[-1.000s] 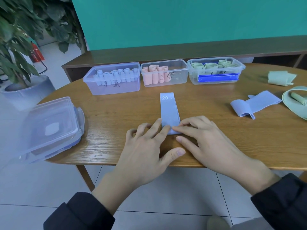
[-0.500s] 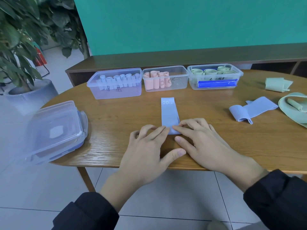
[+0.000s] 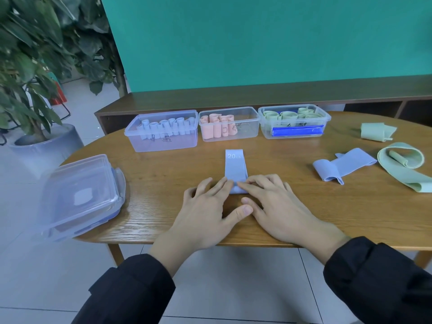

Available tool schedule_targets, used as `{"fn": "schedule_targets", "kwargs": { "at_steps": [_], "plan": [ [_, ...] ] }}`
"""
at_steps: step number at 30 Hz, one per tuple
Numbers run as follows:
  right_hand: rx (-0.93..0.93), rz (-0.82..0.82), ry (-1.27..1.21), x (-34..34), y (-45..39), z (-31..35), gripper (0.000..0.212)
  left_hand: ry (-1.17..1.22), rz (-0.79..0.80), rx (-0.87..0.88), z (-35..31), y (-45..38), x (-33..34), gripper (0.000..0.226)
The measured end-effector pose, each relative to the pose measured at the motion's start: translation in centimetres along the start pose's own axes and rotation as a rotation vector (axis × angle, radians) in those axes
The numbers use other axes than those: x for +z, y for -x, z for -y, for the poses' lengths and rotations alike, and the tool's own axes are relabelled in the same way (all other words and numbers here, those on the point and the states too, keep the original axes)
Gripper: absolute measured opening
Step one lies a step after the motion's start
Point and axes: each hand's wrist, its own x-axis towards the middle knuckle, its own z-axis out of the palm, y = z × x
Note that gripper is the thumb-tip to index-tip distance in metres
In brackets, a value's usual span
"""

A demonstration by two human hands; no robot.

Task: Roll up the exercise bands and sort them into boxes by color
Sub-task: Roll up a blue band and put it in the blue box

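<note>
An office or studio-like room: oval wooden table (image 3: pixel 163 174), low shelf (image 3: pixel 257 97), teal wall (image 3: pixel 257 38), potted plant (image 3: pixel 28 66), tiled floor (image 3: pixel 35 265).

Bare hands (image 3: pixel 240 211), long dark navy sleeves (image 3: pixel 383 281)

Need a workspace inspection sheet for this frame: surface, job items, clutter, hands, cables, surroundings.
Surface: oval wooden table.
Job's things: blue band marked 20 LB lying flat; blue box, pink box and green box hold rolls; loose blue band and two green bands at right.
Clutter: stacked lids at left edge.
Hands: left hand and right hand, straight fingers pressing the band's near end.
Cables: nothing seen.
Surroundings: potted plant, wooden bench, teal wall.
</note>
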Motion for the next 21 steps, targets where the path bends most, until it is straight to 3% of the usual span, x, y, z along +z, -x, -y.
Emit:
{"fn": "schedule_targets", "kwargs": {
  "at_steps": [5,12,17,21],
  "plan": [
    [-0.010,0.000,0.015,-0.1,-0.1,0.0,0.046,0.030,-0.159,0.109,0.4,-0.1,0.5,0.086],
    [0.058,-0.061,-0.396,0.6,-2.3,-2.4,0.035,0.307,-0.324,0.208,1.4,-1.2,1.3,0.026],
    [0.040,0.166,-0.329,0.3,-6.3,-4.0,0.047,0.405,-0.325,0.115,1.2,-2.3,1.0,0.006],
    [0.008,0.317,-0.086,0.7,-9.7,-5.6,0.055,0.453,-0.271,0.030,1.3,-2.8,0.9,0.008]
  ]
}}
